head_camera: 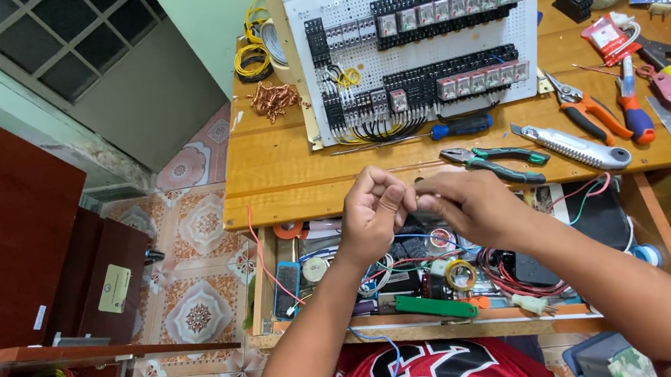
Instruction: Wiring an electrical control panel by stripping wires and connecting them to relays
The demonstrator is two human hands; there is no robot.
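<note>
My left hand (373, 209) and my right hand (469, 204) meet fingertip to fingertip just in front of the wooden table's front edge (303, 206). Both pinch the end of a thin blue wire (383, 342), which hangs down toward my red shirt. The pinched end is hidden by my fingers. Beyond the hands, a white perforated panel (419, 39) stands upright on the table. It carries rows of black relays and terminal blocks, with yellow and black wiring along its lower edge.
Blue-handled screwdriver (461, 126), green-handled pliers (504, 159), a silver utility knife (574, 147) and orange-handled cutters (591, 110) lie on the table right of my hands. An open drawer (262, 285) below holds wires and tape rolls. A brown cabinet (5, 240) stands left.
</note>
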